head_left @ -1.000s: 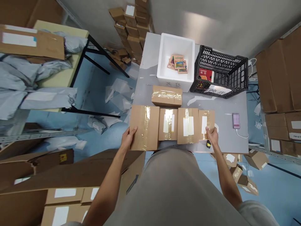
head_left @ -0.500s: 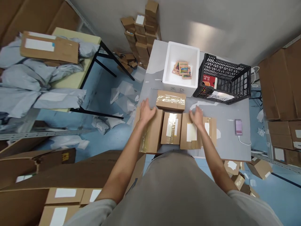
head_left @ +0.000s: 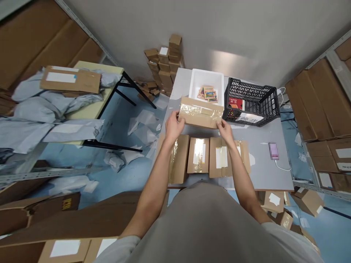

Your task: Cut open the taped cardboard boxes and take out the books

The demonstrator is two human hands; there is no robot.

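Observation:
Between my two hands is a taped cardboard box, raised off the table and partly covering the white bin behind it. My left hand grips its left end, and my right hand pinches its lower right corner. Nearer to me, cardboard boxes stand in a row on the table: a larger one on the left, a middle one with a white label, and a labelled one beside it. My right forearm partly hides another box at the row's right end.
Behind stand a white bin with small colourful packs and a black crate holding a red book. A phone on a cable lies on the grey table. Left, a yellow table carries grey parcels.
Both hands have moved inward and taken hold of the back box, which is now lifted from the table and tilted. The view has shifted a little, with the scene lower in the picture.

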